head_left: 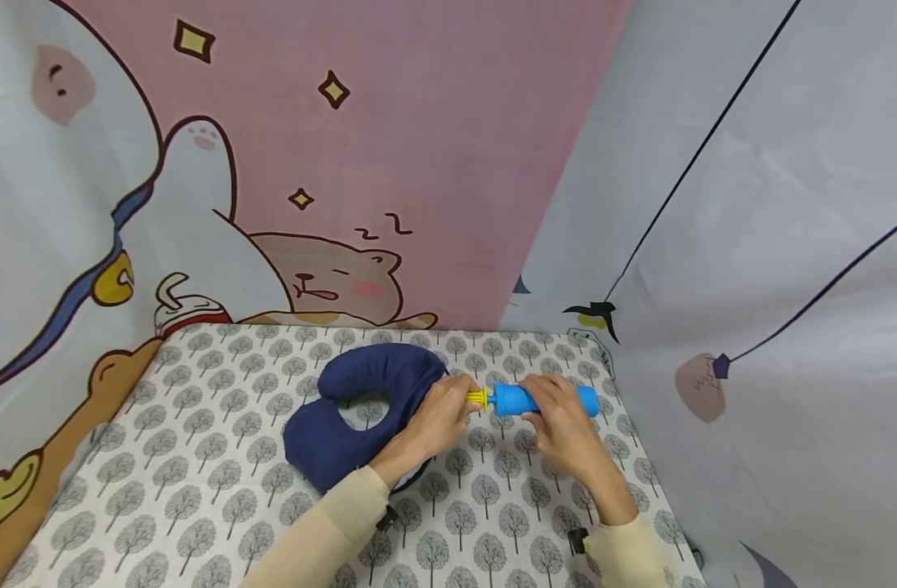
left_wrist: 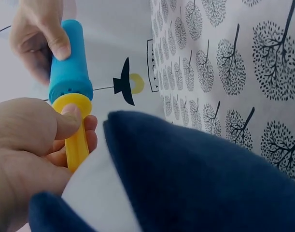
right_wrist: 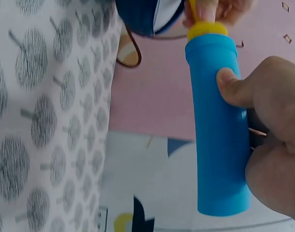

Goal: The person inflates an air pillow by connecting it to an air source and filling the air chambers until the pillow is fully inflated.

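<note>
A blue hand air pump (head_left: 513, 399) with a yellow end piece (head_left: 480, 398) is held sideways above the table. My right hand (head_left: 564, 418) grips the blue barrel, its thumb lying along the side in the right wrist view. With thumb and fingers, my left hand (head_left: 444, 412) holds the yellow end piece. A navy U-shaped neck pillow (head_left: 323, 441) lies under and beside my left hand. White inner material (left_wrist: 101, 193) shows through an opening in the navy cover, right by the yellow piece. Whether that piece is inserted there is hidden.
A tree-print cloth (head_left: 220, 482) covers the table under everything. Behind it stands a pink wall covering (head_left: 448, 163) with cartoon animals. A pale grey wall covering (head_left: 809, 245) borders the right side.
</note>
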`<state>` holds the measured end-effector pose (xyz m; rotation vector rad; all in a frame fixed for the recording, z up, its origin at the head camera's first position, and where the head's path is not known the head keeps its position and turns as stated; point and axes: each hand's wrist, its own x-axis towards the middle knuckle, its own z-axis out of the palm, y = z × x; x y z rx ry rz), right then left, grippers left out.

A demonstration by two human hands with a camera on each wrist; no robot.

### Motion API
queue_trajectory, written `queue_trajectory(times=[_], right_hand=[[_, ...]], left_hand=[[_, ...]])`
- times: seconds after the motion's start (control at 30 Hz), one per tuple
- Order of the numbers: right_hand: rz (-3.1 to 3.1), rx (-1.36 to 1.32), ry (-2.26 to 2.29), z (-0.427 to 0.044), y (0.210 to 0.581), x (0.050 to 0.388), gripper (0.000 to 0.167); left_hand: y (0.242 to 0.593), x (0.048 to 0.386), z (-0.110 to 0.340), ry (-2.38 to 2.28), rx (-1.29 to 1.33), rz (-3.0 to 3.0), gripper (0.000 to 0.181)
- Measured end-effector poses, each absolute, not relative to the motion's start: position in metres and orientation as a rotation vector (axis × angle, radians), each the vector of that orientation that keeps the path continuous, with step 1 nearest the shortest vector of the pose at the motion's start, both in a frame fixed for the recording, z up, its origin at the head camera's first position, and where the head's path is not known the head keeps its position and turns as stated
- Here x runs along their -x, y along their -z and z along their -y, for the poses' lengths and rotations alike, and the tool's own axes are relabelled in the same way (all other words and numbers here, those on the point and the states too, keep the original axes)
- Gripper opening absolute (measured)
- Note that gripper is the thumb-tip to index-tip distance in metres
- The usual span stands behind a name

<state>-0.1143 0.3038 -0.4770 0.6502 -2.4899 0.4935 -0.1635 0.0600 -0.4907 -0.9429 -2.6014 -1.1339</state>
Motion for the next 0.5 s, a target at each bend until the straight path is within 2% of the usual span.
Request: queue_trajectory(times=[0.5], right_hand=[[2.533, -0.593, -0.460, -0.384, 0.475, 0.101, 0.057]], left_hand=[[0.493, 0.162, -0.060, 1.137, 0.918, 2.630, 0.007]])
